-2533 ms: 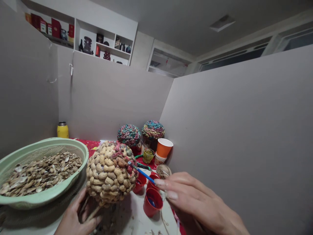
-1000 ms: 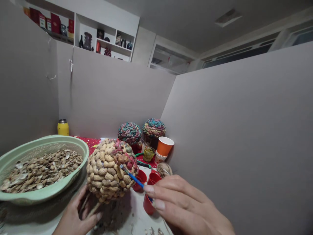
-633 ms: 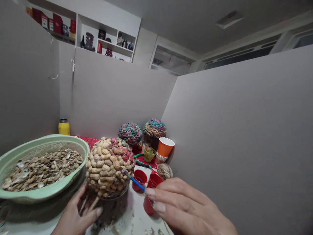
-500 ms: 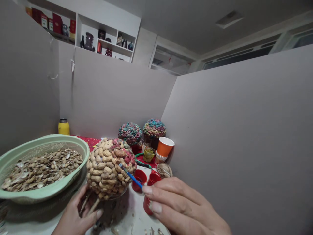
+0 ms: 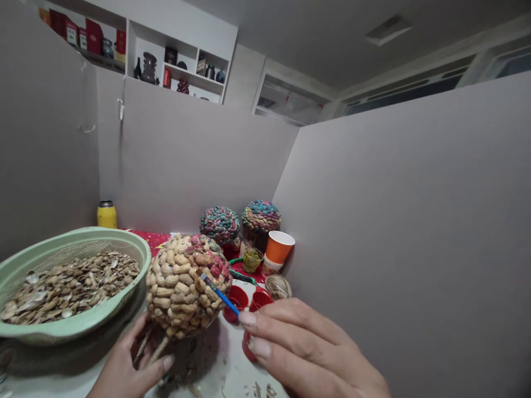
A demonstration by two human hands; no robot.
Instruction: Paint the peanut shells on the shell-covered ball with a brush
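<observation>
A ball of peanut shells (image 5: pixel 187 286) stands on a stick just above the counter (image 5: pixel 226 370). Some shells near its top are painted red. The left hand (image 5: pixel 128 367) has its fingers wrapped round the stick under the ball. The right hand (image 5: pixel 309 351) pinches a thin blue paintbrush (image 5: pixel 219 294) in its fingers. The brush slants up and to the left, and its tip touches the ball. Red cups (image 5: pixel 248 301) stand just behind the brush; one has dark paint in it. A green basket (image 5: pixel 78 326) on the left is full of peanut shells. An orange cup (image 5: pixel 279 247) and two painted balls (image 5: pixel 240 221) stand further back.
</observation>
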